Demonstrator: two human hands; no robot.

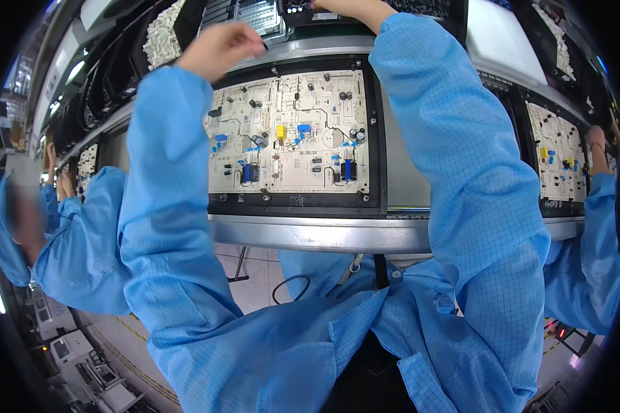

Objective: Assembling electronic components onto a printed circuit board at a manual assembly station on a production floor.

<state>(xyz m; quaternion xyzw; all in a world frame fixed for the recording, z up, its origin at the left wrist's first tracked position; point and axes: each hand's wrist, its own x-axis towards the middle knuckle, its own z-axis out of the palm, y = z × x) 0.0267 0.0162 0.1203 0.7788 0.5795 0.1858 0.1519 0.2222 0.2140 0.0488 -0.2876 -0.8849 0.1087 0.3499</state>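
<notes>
My left hand (222,51) is raised above the upper left of a circuit board panel, its fingers pinched on a small black component (264,45). My right hand (351,6) reaches to a dark bin of small parts (303,9) at the top edge, where its fingertips are mostly cut off. Below the hands lies the cream circuit board panel (293,162) in a black frame (375,155). Blue, yellow and black components stand on it, including a yellow block (281,131) and a blue block (304,129). My left forearm covers the panel's left edge.
A metal rail (324,234) runs along the near side. White parts fill a bin (164,34) at upper left, beside a clear plastic tray (260,19). Co-workers in blue sit left (83,241) and right (585,261). Another framed board (558,155) lies to the right.
</notes>
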